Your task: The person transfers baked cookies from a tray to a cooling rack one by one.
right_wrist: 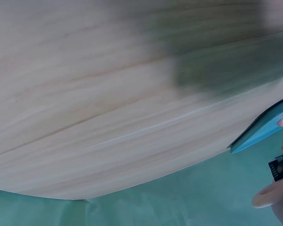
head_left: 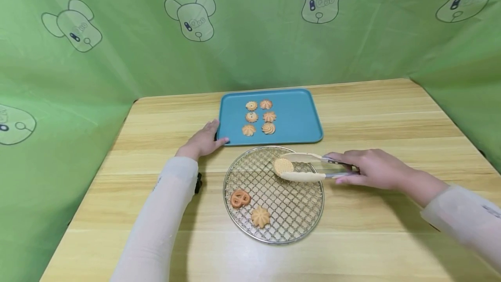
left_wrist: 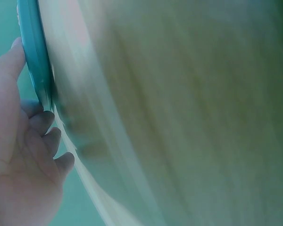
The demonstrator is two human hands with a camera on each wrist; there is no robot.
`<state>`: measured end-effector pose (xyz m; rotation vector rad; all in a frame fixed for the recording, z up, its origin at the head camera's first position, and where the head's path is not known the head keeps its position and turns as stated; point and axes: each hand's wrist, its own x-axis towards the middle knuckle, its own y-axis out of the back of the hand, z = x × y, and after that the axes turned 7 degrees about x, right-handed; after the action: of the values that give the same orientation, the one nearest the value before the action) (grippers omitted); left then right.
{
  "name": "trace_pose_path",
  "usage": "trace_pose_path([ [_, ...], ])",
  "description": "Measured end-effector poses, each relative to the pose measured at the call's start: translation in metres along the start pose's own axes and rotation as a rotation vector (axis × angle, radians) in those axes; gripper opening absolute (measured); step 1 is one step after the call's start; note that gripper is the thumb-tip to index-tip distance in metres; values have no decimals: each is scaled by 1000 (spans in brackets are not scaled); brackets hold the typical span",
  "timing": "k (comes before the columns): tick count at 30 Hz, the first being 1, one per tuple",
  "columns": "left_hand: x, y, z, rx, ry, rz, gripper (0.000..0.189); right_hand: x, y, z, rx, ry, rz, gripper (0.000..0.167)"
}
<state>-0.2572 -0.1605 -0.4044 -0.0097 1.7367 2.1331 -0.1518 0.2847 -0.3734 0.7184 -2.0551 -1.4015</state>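
At the near left corner of the blue tray (head_left: 299, 116), my left hand (head_left: 203, 139) holds the rim, thumb over the edge and fingers along the side. In the left wrist view the fingers (left_wrist: 51, 139) are bent by the tray's edge (left_wrist: 34, 47). My right hand (head_left: 377, 169) grips metal tongs (head_left: 303, 176) with cream tips. A round ridged cookie (head_left: 283, 166) is between those tips, over the back of the round wire rack (head_left: 289, 206). On the rack's near left lie a pretzel-shaped cookie (head_left: 240, 198) and a flower-shaped cookie (head_left: 260, 217).
Several cookies (head_left: 268, 116) sit in two columns on the left half of the tray. The wooden table (head_left: 375, 116) is bordered by a green curtain (head_left: 250, 47) at the back and sides. The rack stands close to the tray's front edge.
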Motion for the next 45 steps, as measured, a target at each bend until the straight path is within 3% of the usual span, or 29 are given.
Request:
trace_pose_path([
  [7,2,-1,-1,10,4,-5,84,-2,0,-2,37,71,-11,64],
  [18,-1,1,1,18,-11,8,82,-2,1,-5,90,249,-33,61],
  [45,-3,2,3,7,-6,17,82,-5,-3,-9,103,402,-83,61],
])
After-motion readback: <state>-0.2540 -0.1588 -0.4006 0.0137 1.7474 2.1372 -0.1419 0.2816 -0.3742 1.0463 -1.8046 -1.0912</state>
